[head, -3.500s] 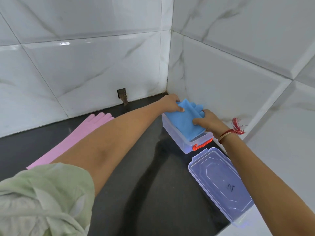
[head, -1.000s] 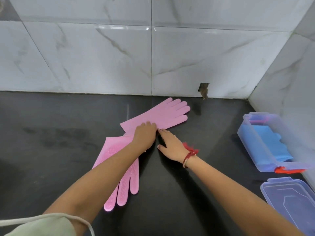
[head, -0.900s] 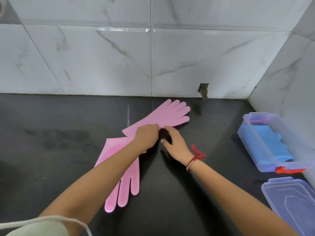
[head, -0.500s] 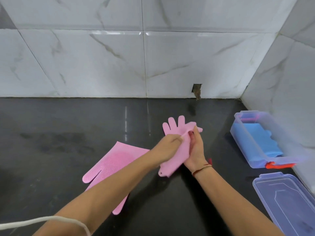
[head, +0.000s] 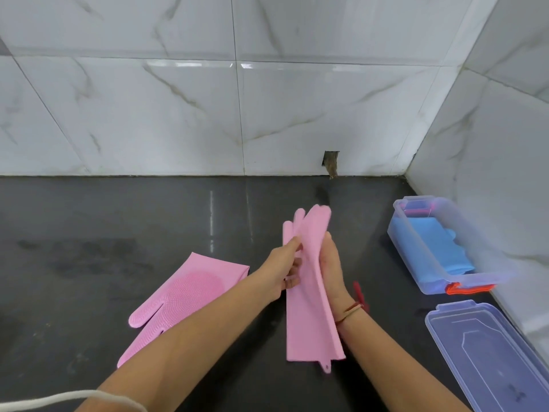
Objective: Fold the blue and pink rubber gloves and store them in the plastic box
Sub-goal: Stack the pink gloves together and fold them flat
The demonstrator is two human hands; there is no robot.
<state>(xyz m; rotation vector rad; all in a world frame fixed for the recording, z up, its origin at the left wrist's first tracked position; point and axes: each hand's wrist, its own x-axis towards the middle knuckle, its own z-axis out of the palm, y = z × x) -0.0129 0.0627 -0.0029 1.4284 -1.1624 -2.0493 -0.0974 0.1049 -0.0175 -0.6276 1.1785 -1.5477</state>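
Head view: left hand (head: 283, 270) and right hand (head: 332, 270) pinch 1 raised pink glove (head: 309, 292); 1 more pink glove (head: 181, 298) lies flat; blue gloves (head: 436, 248) fill 1 plastic box (head: 421, 281), 1 lid (head: 493, 358) beside

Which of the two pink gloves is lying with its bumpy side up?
The pink glove on the counter, left of the hands, shows its bumpy scrubbing face. The held pink glove, gripped between both hands, looks smooth.

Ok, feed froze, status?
Both hands, left hand, right hand, hold one pink glove. Second pink glove on counter. Blue gloves boxed. Nothing blocking.
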